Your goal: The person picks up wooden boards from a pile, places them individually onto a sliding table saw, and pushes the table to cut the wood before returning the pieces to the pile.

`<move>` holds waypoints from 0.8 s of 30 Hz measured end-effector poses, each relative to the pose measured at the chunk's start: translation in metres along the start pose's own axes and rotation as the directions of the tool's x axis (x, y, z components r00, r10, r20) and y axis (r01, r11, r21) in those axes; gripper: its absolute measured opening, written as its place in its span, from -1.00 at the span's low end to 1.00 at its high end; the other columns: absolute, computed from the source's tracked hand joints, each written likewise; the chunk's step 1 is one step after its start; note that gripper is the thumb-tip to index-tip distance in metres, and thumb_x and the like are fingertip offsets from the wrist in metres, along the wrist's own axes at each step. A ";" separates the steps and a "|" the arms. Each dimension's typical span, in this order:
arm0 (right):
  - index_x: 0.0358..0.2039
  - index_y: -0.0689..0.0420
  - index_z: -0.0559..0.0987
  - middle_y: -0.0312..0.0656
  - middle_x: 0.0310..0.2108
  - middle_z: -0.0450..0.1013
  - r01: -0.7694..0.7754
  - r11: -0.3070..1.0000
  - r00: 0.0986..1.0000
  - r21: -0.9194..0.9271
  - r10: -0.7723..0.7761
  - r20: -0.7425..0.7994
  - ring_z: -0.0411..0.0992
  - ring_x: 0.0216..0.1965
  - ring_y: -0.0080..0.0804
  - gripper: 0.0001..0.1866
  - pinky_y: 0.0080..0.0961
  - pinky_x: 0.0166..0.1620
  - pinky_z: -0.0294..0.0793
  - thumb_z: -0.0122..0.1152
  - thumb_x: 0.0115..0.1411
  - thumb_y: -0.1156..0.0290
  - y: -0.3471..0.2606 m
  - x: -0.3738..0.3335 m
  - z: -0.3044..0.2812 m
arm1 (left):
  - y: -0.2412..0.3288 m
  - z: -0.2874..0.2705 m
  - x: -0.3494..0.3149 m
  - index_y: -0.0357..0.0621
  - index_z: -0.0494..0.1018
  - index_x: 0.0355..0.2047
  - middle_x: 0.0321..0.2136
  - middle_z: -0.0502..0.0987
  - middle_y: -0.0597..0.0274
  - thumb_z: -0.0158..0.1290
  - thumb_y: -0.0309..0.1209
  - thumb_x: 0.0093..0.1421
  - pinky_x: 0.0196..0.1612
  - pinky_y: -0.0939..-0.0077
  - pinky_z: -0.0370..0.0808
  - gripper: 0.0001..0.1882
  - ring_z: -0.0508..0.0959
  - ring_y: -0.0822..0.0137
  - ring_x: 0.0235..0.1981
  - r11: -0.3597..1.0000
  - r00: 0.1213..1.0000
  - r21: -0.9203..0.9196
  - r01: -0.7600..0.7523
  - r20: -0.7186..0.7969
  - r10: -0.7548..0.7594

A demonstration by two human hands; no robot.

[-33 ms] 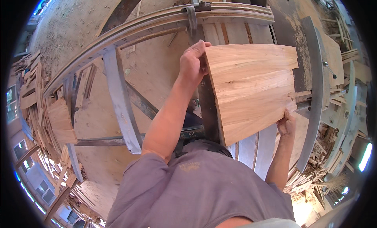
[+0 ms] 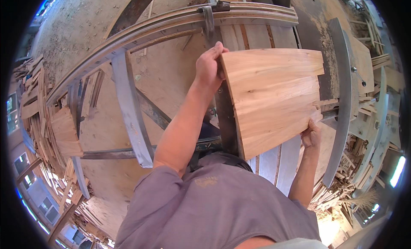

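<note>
I see one person here with two bare arms [image 2: 180, 129] and two hands: one left hand [image 2: 208, 65] and one right hand [image 2: 311, 135]. I count one big wood board [image 2: 276, 94] and one purple shirt [image 2: 205, 206]. There is one long rail [image 2: 259, 11] with one metal catch [image 2: 208, 21] on it. The scrap sticks [image 2: 338, 195] are too many for me to count.

Wooden panel [image 2: 276, 97], pale, of strips joined side by side, right of centre; we note its straight left end, stepped right end and slanting near edge.
</note>
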State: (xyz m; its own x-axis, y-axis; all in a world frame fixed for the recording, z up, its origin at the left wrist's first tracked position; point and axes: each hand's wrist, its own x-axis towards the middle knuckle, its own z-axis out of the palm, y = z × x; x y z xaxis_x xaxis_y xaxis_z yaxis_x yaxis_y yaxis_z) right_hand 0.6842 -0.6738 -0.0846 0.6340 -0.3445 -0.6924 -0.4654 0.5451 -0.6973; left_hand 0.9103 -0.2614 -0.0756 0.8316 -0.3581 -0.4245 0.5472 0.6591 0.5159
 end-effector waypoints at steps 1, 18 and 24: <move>0.08 0.20 0.50 -0.12 -0.03 0.58 0.000 1.000 1.000 0.000 0.000 0.009 0.58 -0.11 -0.25 -0.62 -0.26 -0.16 0.63 -0.01 0.43 0.21 0.001 -0.001 -0.001 | -0.006 0.000 0.008 -0.20 0.50 -0.20 -0.47 0.56 0.29 -0.09 -0.17 0.46 -0.42 0.58 0.45 -0.66 0.52 0.48 -0.49 0.999 0.999 0.015 0.031 -0.020 -0.031; 0.20 0.20 0.36 -0.02 -0.03 0.54 0.061 0.998 0.995 0.027 -0.058 -0.085 0.61 -0.16 -0.16 -0.58 -0.18 -0.29 0.68 -0.07 0.44 0.24 0.021 0.019 0.054 | -0.024 0.008 0.013 -0.38 0.40 0.04 -0.14 0.55 0.13 -0.01 -0.53 0.21 -0.09 0.47 0.48 -0.63 0.52 0.39 -0.17 0.799 0.948 0.581 -0.154 -0.142 0.285; 0.09 0.29 0.43 0.05 -0.16 0.59 0.096 0.993 0.992 0.070 -0.090 -0.085 0.63 -0.30 -0.14 -0.62 -0.27 -0.38 0.68 0.04 0.40 0.29 0.010 0.032 0.096 | -0.014 0.017 0.009 -0.54 0.45 -0.13 -0.22 0.56 0.02 0.07 -0.52 0.15 -0.18 0.41 0.48 -0.69 0.52 0.35 -0.26 0.756 0.907 0.624 -0.197 -0.177 0.383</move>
State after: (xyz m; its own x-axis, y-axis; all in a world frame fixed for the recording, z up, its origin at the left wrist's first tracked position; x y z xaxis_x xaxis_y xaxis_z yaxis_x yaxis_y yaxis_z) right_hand 0.7595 -0.6061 -0.0959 0.6187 -0.4561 -0.6397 -0.3577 0.5615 -0.7462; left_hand 0.9118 -0.2854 -0.0742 0.9466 0.0450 -0.3193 0.3089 0.1569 0.9381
